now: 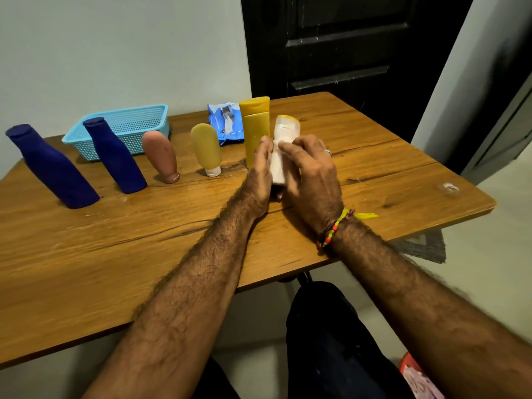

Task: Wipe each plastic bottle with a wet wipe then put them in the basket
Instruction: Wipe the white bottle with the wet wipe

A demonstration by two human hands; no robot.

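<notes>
Head cam: white bottle (283, 139) w/ a pale yellow cap is held upright just above the wooden table (359, 156), sandwiched between both hands. Left hand (260, 174) is flat against its left side, fingers straight. Right hand (311, 174) wraps over the front, fingers curled round the body w/ what looks like a white wet wipe (277, 168) pressed against the plastic; can't tell wipe from bottle surface for sure. Ring on a right finger, beaded thread bracelet (335, 228) on the right wrist.

Just behind, touching or nearly so, stands the tall mustard-yellow bottle (254, 128), upright. Behind that, the blue wet-wipe pack (226, 123), flap open, lying on the table.

Going left along the row: pale yellow tube bottle (205, 148) standing on its white cap, then a pinkish-brown bottle (161, 156) cap-down, then two dark blue bottles, nearer one (115, 156) and the far-left one (51, 168), all standing apart from each other.

Light blue mesh basket (126, 125) sits at the back-left by the wall, behind the blue bottles; no bottles visible inside it.

Dark door (345, 47) beyond the table.
</notes>
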